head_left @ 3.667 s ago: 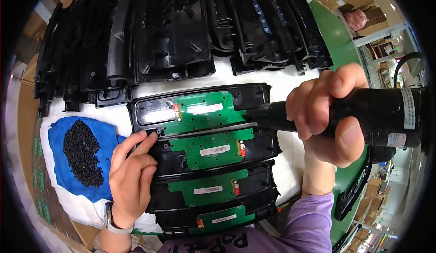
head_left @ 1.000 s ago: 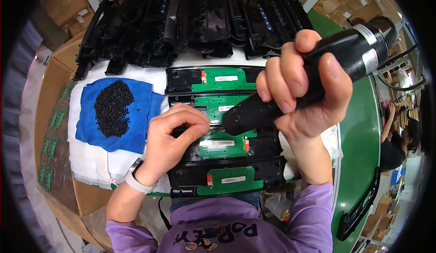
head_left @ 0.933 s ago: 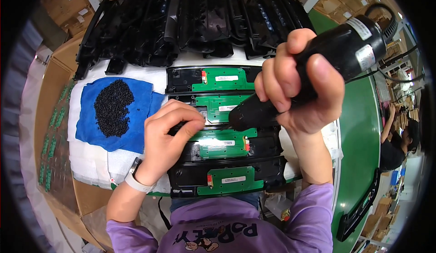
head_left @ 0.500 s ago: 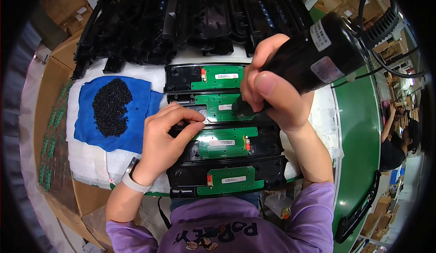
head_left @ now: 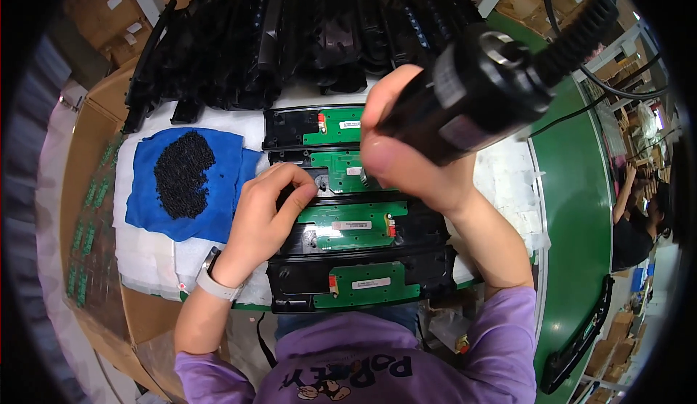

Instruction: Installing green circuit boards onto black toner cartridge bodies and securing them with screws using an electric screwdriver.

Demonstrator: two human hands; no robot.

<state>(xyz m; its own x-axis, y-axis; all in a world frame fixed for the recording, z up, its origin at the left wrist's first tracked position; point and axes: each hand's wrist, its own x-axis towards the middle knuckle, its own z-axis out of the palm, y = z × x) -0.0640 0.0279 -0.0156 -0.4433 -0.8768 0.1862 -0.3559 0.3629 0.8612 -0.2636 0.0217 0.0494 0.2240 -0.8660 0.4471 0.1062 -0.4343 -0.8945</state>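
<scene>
My right hand point(head_left: 421, 164) is wrapped round a black electric screwdriver point(head_left: 465, 99) with a coiled cord. Its lower end points down at the second panel from the back, and the hand partly hides that end. This black plastic panel carries a green circuit board point(head_left: 341, 168) with a white label. At the board's left end, my left hand point(head_left: 268, 204) has thumb and forefinger curled together in a pinch; whatever they hold is too small to make out. Other panels lie in the same column: one behind point(head_left: 290, 129) and two in front, the nearest with its own circuit board point(head_left: 370, 286).
A heap of small black screws point(head_left: 181, 175) lies on a blue cloth point(head_left: 141, 201) at the left. Long black plastic housings point(head_left: 290, 34) are piled at the back. Rightward runs a green surface point(head_left: 570, 208) bearing another black part point(head_left: 581, 339). A person point(head_left: 639, 230) is beyond.
The screwdriver and my right hand have shifted left, and the tool's rear end has swung toward me. My left fingertips have drawn slightly left, still by the second panel.
</scene>
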